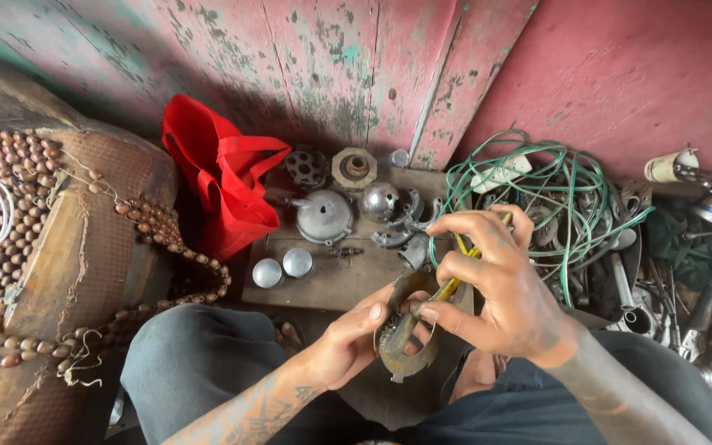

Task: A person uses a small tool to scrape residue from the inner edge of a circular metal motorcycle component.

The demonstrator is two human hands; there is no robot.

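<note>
My left hand [348,338] grips a worn, rusty curved metal part [401,342] over my lap. My right hand [488,284] holds a yellow-handled tool [452,284] like a pen, with its tip pressed against the inside of that part. Both hands are close together above my knees, which are in dark trousers. The tool's tip is hidden by my fingers and the part.
A wooden board [331,284] on the floor carries a grey metal cover [323,216], two small shiny caps [283,268], a chrome dome [380,200] and gears. A red cloth bag [224,181] stands left, a green wire coil [554,185] right, and a wooden-bead seat cover [10,214] far left.
</note>
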